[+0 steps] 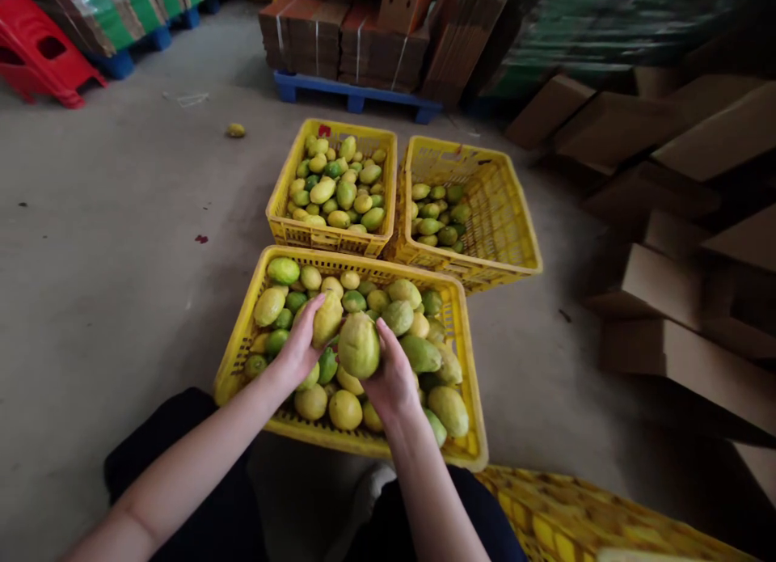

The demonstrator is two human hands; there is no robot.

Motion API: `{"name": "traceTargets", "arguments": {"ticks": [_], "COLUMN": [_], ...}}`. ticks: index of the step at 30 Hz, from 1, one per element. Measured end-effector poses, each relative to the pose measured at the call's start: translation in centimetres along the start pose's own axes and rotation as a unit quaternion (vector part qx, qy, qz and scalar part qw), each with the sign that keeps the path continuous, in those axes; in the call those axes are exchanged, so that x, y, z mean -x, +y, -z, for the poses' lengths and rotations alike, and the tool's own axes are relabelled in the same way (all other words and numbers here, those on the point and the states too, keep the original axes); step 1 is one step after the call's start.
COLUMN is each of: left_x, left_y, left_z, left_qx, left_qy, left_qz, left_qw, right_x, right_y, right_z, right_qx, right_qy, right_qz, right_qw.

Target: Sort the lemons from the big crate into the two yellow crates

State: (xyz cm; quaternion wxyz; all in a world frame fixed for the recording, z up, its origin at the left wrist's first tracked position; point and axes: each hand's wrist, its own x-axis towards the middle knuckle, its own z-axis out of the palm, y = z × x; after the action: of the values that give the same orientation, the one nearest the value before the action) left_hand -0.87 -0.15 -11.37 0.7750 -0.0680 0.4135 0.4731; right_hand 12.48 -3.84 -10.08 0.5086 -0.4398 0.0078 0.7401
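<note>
Over the near yellow crate [476, 384], full of yellow and green lemons, both hands are close together. My left hand [298, 344] is wrapped around a yellow lemon [327, 319]. In my right hand [391, 376] is a larger greenish-yellow lemon [359, 346], gripped from its right side. The two held lemons are side by side above the heap. Beneath the hands, other lemons such as a round yellow one [345, 410] lie in the crate. Some of the fingers are hidden behind the fruit.
Behind stand a filled yellow crate [272, 198] and a partly filled one [527, 222]. Another yellow crate [533, 505] is at lower right. Cardboard boxes [660, 279] crowd the right. A blue pallet [355, 93] bears stacked cartons. A red stool [42, 52] and a stray lemon [235, 130] are at left.
</note>
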Motion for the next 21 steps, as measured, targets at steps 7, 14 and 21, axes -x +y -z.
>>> {"name": "traceTargets", "arguments": {"ticks": [7, 14, 21], "left_x": [0.3, -1.0, -0.2], "left_y": [0.2, 0.7, 0.8], "left_z": [-0.3, 0.3, -0.8], "left_qx": [0.002, 0.057, 0.062], "left_qy": [0.071, 0.131, 0.073], "left_qz": [-0.027, -0.03, -0.027], "left_qw": [0.997, 0.989, 0.995], "right_x": [0.1, -1.2, -2.2], "right_y": [0.0, -0.2, 0.3], "right_z": [-1.1, -0.3, 0.6], "right_qx": [0.013, -0.038, -0.006], "right_qy": [-0.021, 0.046, 0.032], "right_qz": [0.009, 0.005, 0.148], "right_qw": [1.0, 0.998, 0.988]}}
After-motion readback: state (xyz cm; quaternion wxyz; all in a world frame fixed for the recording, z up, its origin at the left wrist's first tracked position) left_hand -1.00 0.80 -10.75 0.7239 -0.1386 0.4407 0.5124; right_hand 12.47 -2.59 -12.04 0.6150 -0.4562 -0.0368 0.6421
